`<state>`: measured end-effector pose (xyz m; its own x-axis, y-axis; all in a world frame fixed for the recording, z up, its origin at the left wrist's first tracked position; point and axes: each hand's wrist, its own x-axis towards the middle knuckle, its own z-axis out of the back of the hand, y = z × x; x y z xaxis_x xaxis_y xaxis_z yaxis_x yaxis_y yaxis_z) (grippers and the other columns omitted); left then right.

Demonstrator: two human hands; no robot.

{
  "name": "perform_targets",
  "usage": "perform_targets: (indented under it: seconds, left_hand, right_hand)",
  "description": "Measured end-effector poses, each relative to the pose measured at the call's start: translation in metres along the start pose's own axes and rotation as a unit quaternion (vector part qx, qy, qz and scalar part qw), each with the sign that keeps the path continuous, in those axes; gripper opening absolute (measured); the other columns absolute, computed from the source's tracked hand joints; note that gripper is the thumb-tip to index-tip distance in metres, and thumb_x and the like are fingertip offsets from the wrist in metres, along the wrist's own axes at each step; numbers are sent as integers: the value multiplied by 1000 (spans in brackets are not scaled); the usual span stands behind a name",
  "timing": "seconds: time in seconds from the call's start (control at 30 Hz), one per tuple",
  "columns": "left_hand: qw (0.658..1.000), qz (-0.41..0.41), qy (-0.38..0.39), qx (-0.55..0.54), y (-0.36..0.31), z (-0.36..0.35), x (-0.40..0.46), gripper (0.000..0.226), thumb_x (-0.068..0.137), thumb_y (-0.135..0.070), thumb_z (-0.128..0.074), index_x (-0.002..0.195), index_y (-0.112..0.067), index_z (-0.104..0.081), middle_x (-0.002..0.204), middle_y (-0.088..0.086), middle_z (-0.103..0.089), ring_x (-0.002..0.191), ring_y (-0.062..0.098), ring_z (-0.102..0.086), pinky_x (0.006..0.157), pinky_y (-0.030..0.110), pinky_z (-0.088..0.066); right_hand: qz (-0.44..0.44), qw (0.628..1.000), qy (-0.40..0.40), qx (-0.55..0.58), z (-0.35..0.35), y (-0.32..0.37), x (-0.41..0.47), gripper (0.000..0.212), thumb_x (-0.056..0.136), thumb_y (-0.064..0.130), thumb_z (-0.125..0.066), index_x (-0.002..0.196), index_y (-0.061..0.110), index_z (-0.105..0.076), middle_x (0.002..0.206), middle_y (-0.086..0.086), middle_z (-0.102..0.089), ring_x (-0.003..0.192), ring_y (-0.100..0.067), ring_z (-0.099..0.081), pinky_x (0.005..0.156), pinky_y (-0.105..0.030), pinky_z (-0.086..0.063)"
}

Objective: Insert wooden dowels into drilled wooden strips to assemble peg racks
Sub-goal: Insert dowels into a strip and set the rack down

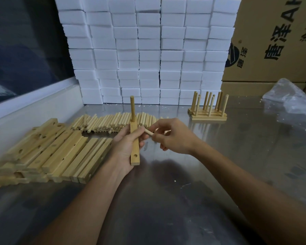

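My left hand point(125, 145) grips a drilled wooden strip point(135, 151) above the metal table, its long axis pointing away from me. One dowel point(132, 108) stands upright in the strip's far hole; an open hole shows near its close end. My right hand point(171, 137) pinches a loose dowel point(149, 132) just right of the strip's middle, the dowel's tip close to my left fingers. A row of loose dowels point(113, 122) lies behind my hands. Drilled strips point(47, 152) are heaped at the left.
Several finished peg racks point(208, 110) are stacked at the back right. White foam blocks point(148, 50) form a wall behind. Cardboard boxes point(276, 38) and a crumpled clear plastic bag point(290, 96) sit at the far right. The steel tabletop point(184, 191) stretches toward me.
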<state>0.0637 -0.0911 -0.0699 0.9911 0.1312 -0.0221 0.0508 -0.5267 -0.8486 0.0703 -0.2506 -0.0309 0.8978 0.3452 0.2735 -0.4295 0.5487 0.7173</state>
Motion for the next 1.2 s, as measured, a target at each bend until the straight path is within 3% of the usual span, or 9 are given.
perform_targets:
  seconds: [0.1, 0.23, 0.37, 0.43, 0.57, 0.7, 0.83, 1.0, 1.2]
  left_hand:
    - [1000, 4, 1, 5, 0, 1, 0, 24, 81, 1, -74, 104, -4, -71, 79, 9, -69, 61, 13, -64, 46, 19, -46]
    - [1000, 6, 24, 10, 0, -1, -3, 33, 80, 3, -73, 111, -6, -68, 85, 11, -70, 64, 15, -64, 43, 19, -43]
    - [999, 8, 39, 18, -3, -6, -6, 23, 89, -23, -70, 105, -6, -67, 82, 11, -68, 62, 16, -63, 44, 20, -42]
    - [999, 31, 32, 14, -5, -6, -6, 30, 98, -34, -58, 98, -5, -65, 72, 9, -65, 55, 16, -56, 44, 21, -42]
    - [998, 47, 31, -11, -7, -5, -8, 27, 101, -27, -49, 97, -3, -61, 67, 9, -60, 51, 17, -51, 43, 22, -40]
    - [999, 41, 26, -16, -8, -6, -9, 22, 101, -22, -48, 95, -4, -60, 67, 9, -58, 50, 17, -50, 43, 23, -39]
    - [999, 34, 15, -16, -6, -7, -8, 19, 100, -22, -51, 94, -8, -63, 66, 7, -60, 51, 16, -53, 47, 24, -41]
    - [1000, 24, -2, -1, -3, -6, -5, 15, 97, -26, -59, 100, -16, -69, 73, 4, -67, 61, 18, -61, 59, 29, -48]
    - [999, 3, -21, 25, -1, -9, -4, 28, 97, -23, -59, 123, -15, -66, 78, 5, -69, 63, 18, -60, 54, 28, -48]
  right_hand:
    - [33, 998, 17, -55, -5, 0, -1, 20, 92, 20, -64, 110, 28, -65, 84, 3, -71, 66, -10, -68, 66, -30, -59]
    - [53, 996, -22, -63, -10, -1, -2, 17, 94, 26, -65, 111, 24, -66, 79, 6, -68, 71, -8, -64, 69, -28, -54]
    - [61, 994, -60, -67, -11, -1, -2, 14, 95, 27, -65, 105, 22, -72, 80, 10, -67, 73, -10, -64, 72, -31, -56]
    - [57, 993, -78, -60, -10, 0, -2, 12, 92, 34, -67, 97, 26, -74, 76, 14, -65, 69, -12, -63, 67, -34, -56]
    - [62, 991, -99, -62, -11, 0, -3, 17, 86, 44, -71, 83, 28, -74, 65, 11, -62, 59, -11, -57, 55, -30, -48]
    - [69, 990, -107, -59, -14, -1, -2, 21, 87, 38, -73, 79, 19, -73, 63, 12, -60, 59, -4, -55, 50, -16, -41]
    - [95, 989, -82, -83, -17, 3, -3, 12, 89, 26, -72, 88, 15, -76, 71, 13, -66, 63, 2, -57, 56, -11, -42]
    - [128, 984, -50, -111, -20, 9, -6, 9, 87, 19, -71, 91, 12, -74, 79, 6, -75, 79, -7, -68, 77, -33, -56]
    - [194, 948, -58, -246, -13, 16, -10, 8, 89, 22, -67, 91, 16, -73, 84, 5, -72, 81, -20, -66, 65, -34, -51]
